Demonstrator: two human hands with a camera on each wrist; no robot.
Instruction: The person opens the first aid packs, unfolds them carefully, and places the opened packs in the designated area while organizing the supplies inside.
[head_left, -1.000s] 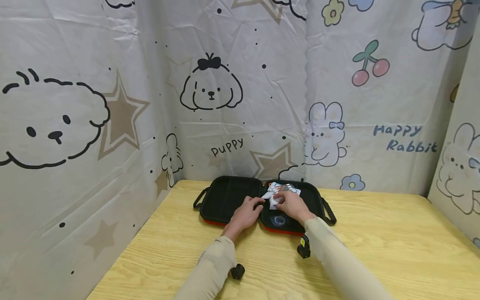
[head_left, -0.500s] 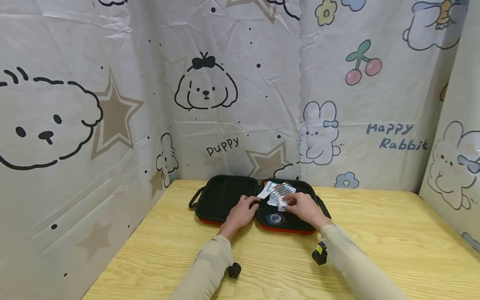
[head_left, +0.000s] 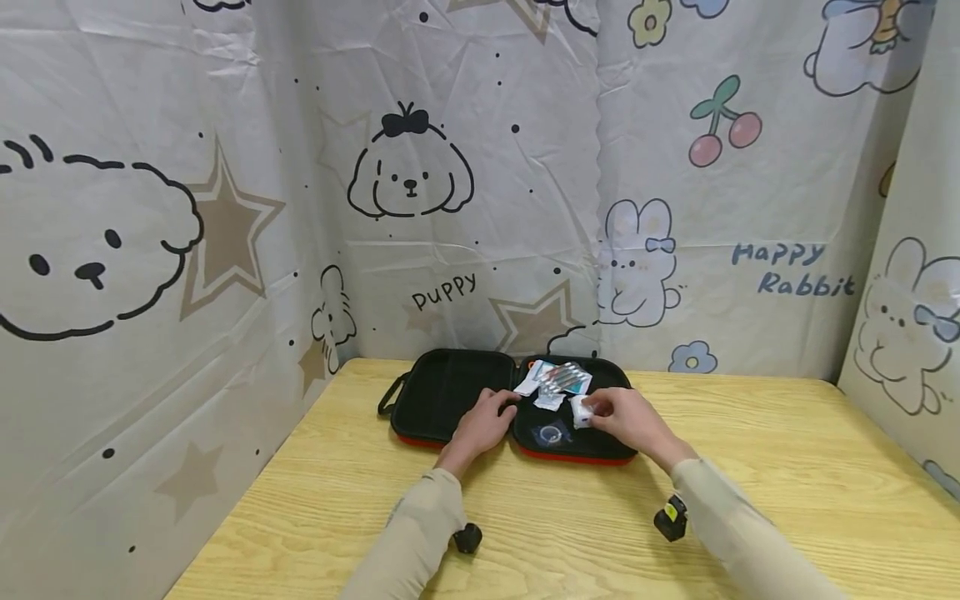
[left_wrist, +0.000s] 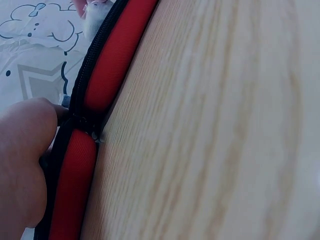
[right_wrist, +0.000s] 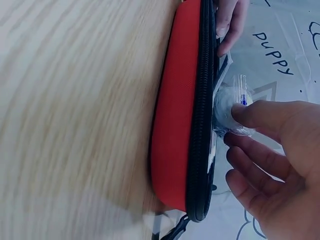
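right hand (head_left: 633, 418) has a small plastic-wrapped white roll (head_left: 580, 412), likely bandage or gauze, pinched between thumb and index finger; the right wrist view shows the other fingers bent below it, apart from the wrap. a side pinch probably suits so small and light a piece, and leaves the neighbouring packets undisturbed. roll lies at the fingertips, to the left of the palm, over the right half of the zippered hard-shell case (head_left: 596, 447); whether its underside touches the black lining cannot be told. left hand (head_left: 483, 423) is free of any visible grasp, fingers loose at the hinge edge, tips near a slim white packet (head_left: 528, 383); contact with that packet is unclear. judged purpose of this hand: steadying the case, which lies opened out on the wooden table (head_left: 300, 508), presumably so its contents are in easy reach. strip of thin sticks (head_left: 562, 377) overlaps packets toward the far side; a crumpled white packet (head_left: 550, 402) sits just left of the roll; a clear pouch with a ring-shaped item (head_left: 551, 434) is nearer the front edge.
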